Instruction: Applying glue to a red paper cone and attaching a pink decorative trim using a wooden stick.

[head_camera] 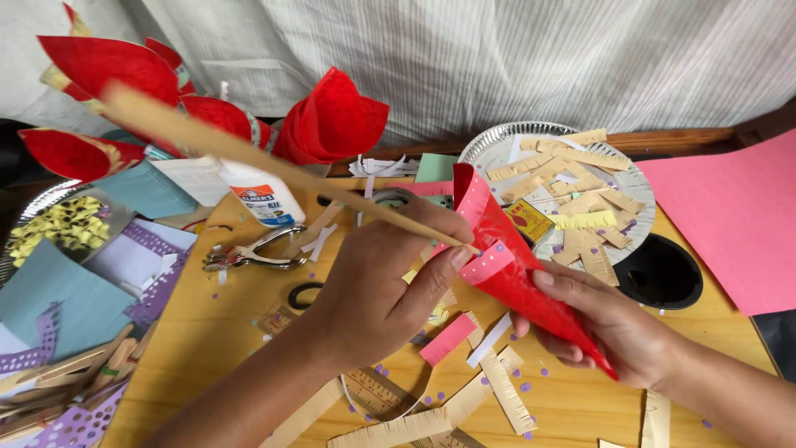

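Observation:
My right hand grips a red paper cone with small pale dots, its point toward my wrist and its open mouth toward the plate. My left hand pinches a long thin wooden stick that slants up to the left. The stick's tip meets the cone next to a pink dotted paper strip on the cone's side. Both hands hover above a wooden table.
A silver paper plate holds tan fringed paper strips and a small yellow box. A white glue bottle, a metal hole punch, red paper cones, a pink sheet, paper scraps, a ruler and wooden sticks lie around.

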